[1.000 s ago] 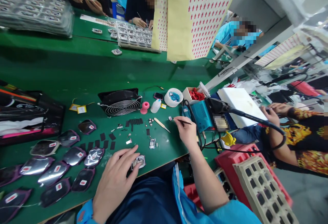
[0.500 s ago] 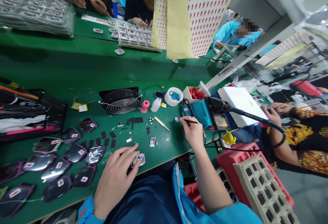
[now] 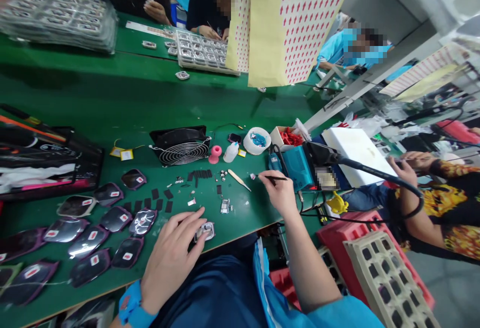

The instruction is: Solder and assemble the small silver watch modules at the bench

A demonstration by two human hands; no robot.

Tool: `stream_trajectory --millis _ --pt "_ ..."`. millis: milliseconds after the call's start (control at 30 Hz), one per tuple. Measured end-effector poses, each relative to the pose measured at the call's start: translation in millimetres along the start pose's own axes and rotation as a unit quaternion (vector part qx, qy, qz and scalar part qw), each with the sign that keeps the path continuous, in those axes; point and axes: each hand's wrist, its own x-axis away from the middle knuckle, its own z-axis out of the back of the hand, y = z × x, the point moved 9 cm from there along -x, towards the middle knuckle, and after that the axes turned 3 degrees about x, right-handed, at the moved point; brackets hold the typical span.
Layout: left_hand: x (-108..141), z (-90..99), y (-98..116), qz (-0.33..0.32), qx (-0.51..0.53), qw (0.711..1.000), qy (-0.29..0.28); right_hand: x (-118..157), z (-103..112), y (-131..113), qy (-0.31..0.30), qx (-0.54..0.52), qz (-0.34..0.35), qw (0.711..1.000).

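My left hand [image 3: 174,253] rests near the table's front edge, its fingers around a small silver watch-like case [image 3: 205,231] that lies on the green table [image 3: 247,218]. Dark tweezers [image 3: 276,178] are pinched in my right hand [image 3: 278,193], at the right part of the table. Just left of their tips is a tiny pale piece [image 3: 252,176]; whether the tips touch it is too small to tell. A wooden-handled tool [image 3: 239,180] lies between the hands, with a small metal part [image 3: 225,206] below it.
Dark lens-shaped covers [image 3: 90,267] spread over the left. Behind stand a black fan [image 3: 180,148], a pink holder [image 3: 215,154], a white bottle [image 3: 231,152], a round white tub [image 3: 257,141] and a teal device [image 3: 297,168]. A person's hands [image 3: 408,165] are at right.
The whole view has shifted slightly, so the table things appear further right. My right hand with the tweezers has moved a little left relative to the table; my left hand stays at the case.
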Motion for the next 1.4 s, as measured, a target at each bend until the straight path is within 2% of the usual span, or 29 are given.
stream_trajectory --millis 267,400,567,933,1400 --pt "1 -1.7 0 0.003 -0.002 1.000 -0.009 1 -11 -12 -0.029 -0.036 0.025 0.999" --pt "2 -0.8 0 0.008 0.001 1.000 -0.009 0 -13 -15 -0.012 -0.049 0.023 0.998" --pt "1 -0.9 -2 0.013 0.004 1.000 -0.007 -1 -23 -22 -0.020 -0.062 0.027 0.997" --pt "2 -3.7 0 0.000 -0.005 1.000 -0.013 -16 -25 -9 0.012 -0.058 0.005 0.998" --pt "2 -3.2 1 -0.007 -0.008 1.000 -0.011 -21 -35 -15 0.021 -0.061 0.010 0.998"
